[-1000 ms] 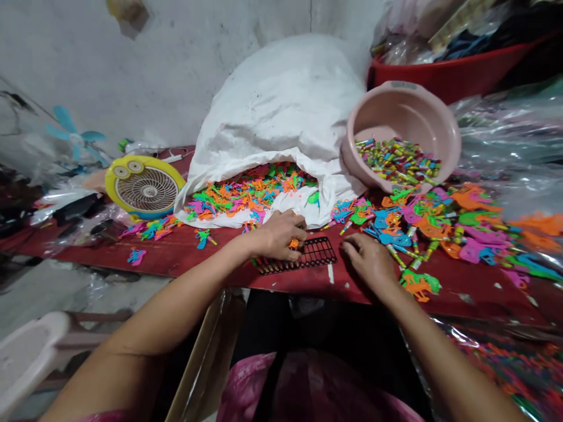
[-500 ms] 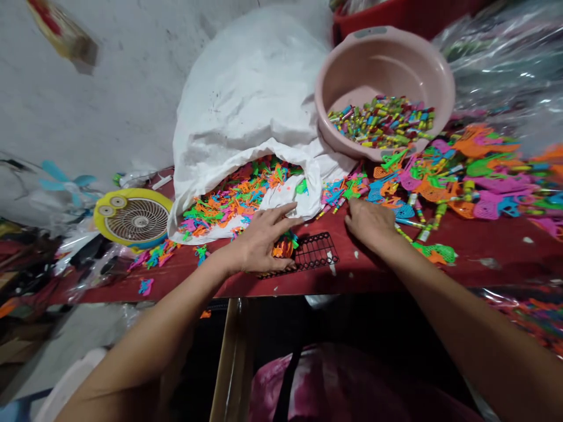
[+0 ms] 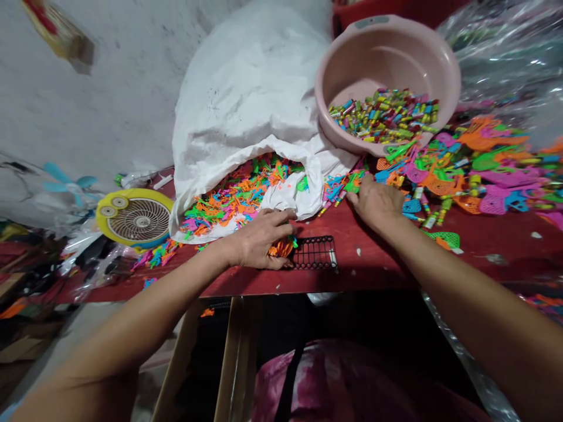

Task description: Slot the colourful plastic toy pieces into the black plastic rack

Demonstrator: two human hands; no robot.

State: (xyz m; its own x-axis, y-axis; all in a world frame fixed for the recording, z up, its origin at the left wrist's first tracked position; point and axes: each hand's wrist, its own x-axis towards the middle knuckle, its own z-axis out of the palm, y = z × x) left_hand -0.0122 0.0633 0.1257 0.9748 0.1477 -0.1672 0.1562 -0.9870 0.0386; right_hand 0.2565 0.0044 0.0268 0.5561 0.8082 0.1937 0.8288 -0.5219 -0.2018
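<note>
Left hand [image 3: 257, 240] half-curled over orange plastic pieces [image 3: 281, 249], grip unclear, beside a black plastic grid [image 3: 314, 253]; right hand [image 3: 376, 205] lies open, holding nothing visible, near the front edge of the red table [image 3: 352, 272].

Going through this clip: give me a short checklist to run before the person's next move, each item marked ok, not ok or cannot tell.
Left hand grip on the orange and green plastic pieces: cannot tell.
Black plastic grid flat on the red tabletop: ok.
Right hand palm-down beside the loose coloured pieces: ok.
Pink basin tilted, small coloured tubes inside: ok.
</note>
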